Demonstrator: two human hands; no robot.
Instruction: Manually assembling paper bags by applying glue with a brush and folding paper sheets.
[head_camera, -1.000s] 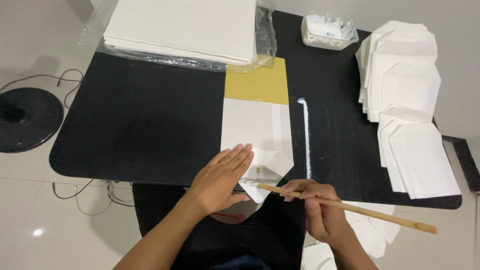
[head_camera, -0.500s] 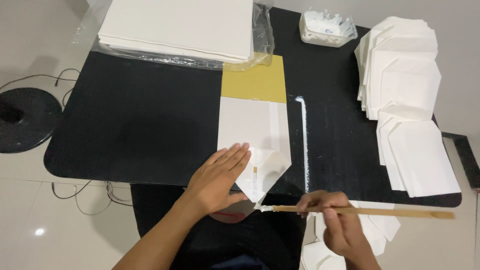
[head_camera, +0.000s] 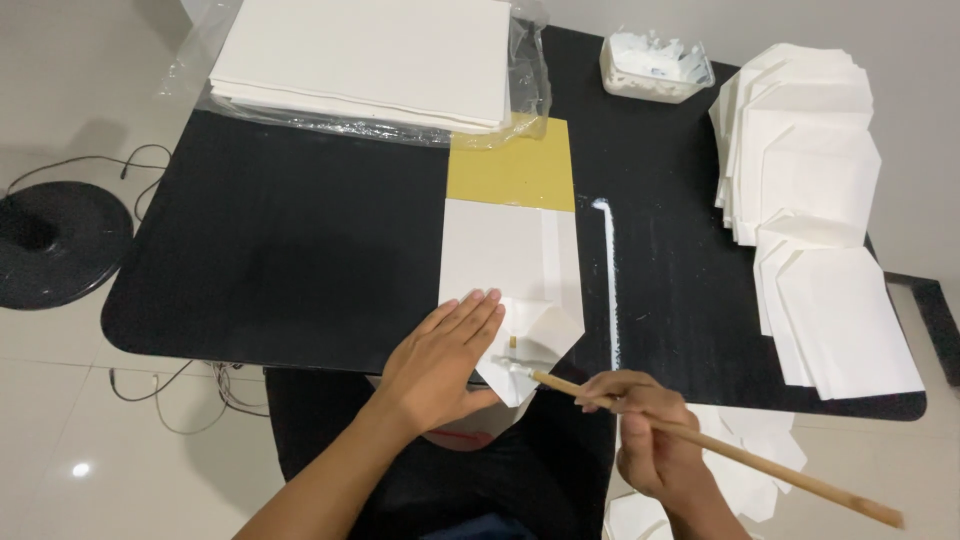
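Observation:
A white folded paper envelope lies on a black table, partly over a yellow sheet. Its pointed lower flap hangs over the table's near edge. My left hand lies flat on the flap's left side, fingers spread forward. My right hand grips a long wooden brush, whose tip touches the flap beside my left fingers.
A thick stack of white sheets in clear plastic sits at the back. A small tub of white paste stands at back right. Piles of finished white envelopes cover the right side. A white paste streak runs down the table. A black round base sits on the floor.
The brush handle has swung from level to sloping down to the right, and its tip has moved up onto the flap. My left hand stays pressed on the paper.

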